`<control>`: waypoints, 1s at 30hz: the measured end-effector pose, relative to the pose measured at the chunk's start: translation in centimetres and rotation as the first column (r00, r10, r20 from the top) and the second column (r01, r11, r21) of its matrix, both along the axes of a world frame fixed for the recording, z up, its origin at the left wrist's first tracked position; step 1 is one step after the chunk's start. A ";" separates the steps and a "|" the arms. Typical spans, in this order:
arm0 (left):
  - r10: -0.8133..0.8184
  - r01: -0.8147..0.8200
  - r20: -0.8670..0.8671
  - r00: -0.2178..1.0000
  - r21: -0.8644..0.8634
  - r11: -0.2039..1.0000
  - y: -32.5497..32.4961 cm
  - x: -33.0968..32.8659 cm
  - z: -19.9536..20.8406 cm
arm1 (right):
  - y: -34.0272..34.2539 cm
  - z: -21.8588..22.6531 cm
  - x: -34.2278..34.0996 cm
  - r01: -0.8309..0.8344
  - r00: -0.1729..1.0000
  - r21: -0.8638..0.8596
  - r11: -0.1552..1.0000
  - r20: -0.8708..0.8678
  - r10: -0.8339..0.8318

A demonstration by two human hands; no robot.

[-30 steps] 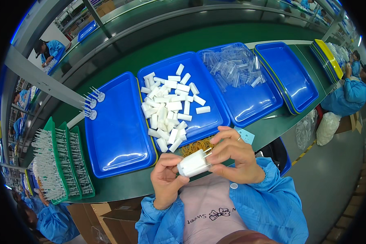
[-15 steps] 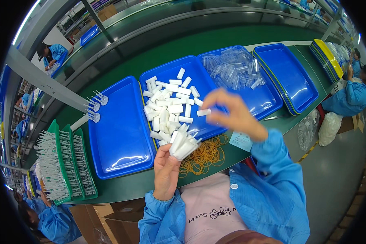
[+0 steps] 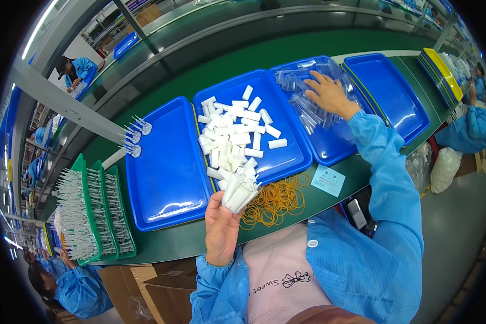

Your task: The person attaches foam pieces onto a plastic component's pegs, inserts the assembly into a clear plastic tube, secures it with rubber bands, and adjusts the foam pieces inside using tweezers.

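Observation:
My left hand (image 3: 222,233) is closed around a clear plastic holder (image 3: 240,201) with several white blocks standing in it, their tops fanned out. Behind it, loose white blocks (image 3: 237,129) of the same kind lie heaped in a blue tray (image 3: 291,162). My right hand (image 3: 329,95) reaches over the neighbouring blue tray (image 3: 332,151), fingers spread on or just above a pile of clear plastic tubes (image 3: 308,110). Nothing shows gripped in it, though the undersides of its fingers are hidden.
Orange rubber bands (image 3: 275,202) and a pale blue card (image 3: 328,181) lie near the front edge. At left, a blue tray (image 3: 167,167) has pronged clear holders (image 3: 137,135) at its corner, beside green racks (image 3: 96,210). Stacked blue trays (image 3: 389,97) stand right; co-workers sit both sides.
My right hand has moved from the white blocks to the clear tubes, away to the right. One white block now rests apart in its tray. My left hand keeps its hold.

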State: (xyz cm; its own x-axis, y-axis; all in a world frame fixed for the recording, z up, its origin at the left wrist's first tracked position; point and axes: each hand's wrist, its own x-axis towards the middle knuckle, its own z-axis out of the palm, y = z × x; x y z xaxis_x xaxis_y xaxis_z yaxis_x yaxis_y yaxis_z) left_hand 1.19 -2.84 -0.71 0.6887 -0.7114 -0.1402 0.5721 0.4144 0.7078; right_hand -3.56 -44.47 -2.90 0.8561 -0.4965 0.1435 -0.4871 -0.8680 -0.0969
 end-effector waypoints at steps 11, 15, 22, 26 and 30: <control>-0.060 0.060 -0.030 0.998 -0.012 0.998 -0.2 -0.5 0.1 | 3.4 1.7 -3.4 -0.029 1.000 0.032 0.999 0.001 0.029; -0.048 0.047 -0.022 0.999 -0.015 0.999 0.2 -0.4 -0.1 | 3.3 2.2 -2.0 -0.066 0.998 0.005 0.998 -0.003 0.066; -0.049 0.049 -0.033 0.998 -0.003 0.999 0.4 -0.4 -0.4 | 4.2 2.3 -1.3 -0.075 0.990 0.040 0.996 -0.115 0.079; -0.069 0.069 -0.021 0.997 -0.008 0.998 0.2 -0.2 -0.4 | 4.1 2.6 -1.9 -0.132 0.990 0.019 0.991 0.044 0.131; -0.070 0.069 -0.016 0.997 -0.024 0.997 0.2 -0.2 -0.1 | 4.3 4.1 -2.1 -0.224 0.890 0.125 0.967 0.430 0.150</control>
State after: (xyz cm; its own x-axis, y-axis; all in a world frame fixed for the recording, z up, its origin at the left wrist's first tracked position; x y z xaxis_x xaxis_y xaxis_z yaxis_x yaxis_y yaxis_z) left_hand 1.00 -2.66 -0.81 0.6353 -0.7606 -0.1338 0.6115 0.3896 0.6887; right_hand -5.63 -40.18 1.19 0.8165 -0.3809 0.4339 -0.2011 -0.8920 -0.4048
